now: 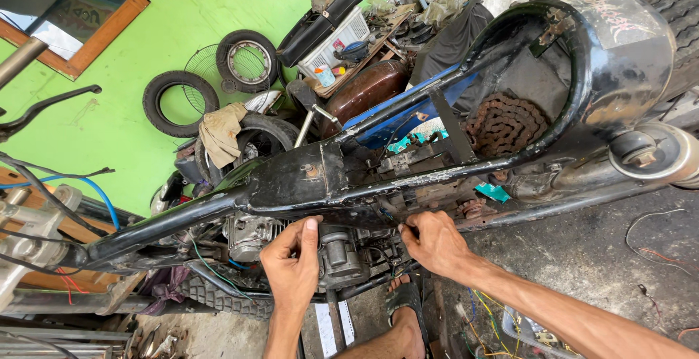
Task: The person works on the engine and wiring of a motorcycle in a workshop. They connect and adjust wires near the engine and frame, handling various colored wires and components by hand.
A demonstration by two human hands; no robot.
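A: Where are the hands?

B: Both are under the black frame [291, 180] of a stripped motorbike. The left hand [293, 261] rests against the engine [338, 253], fingers bent, thumb up by the frame; I cannot tell whether its grip holds anything. The right hand [435, 241] pinches at something small under the frame rail, too hidden to name.

A: What's around?

B: A rusty chain [506, 124] lies inside the rear frame loop. Tyres [178, 103] lean on the green wall [124, 119]. A sandalled foot [404, 315] stands below.
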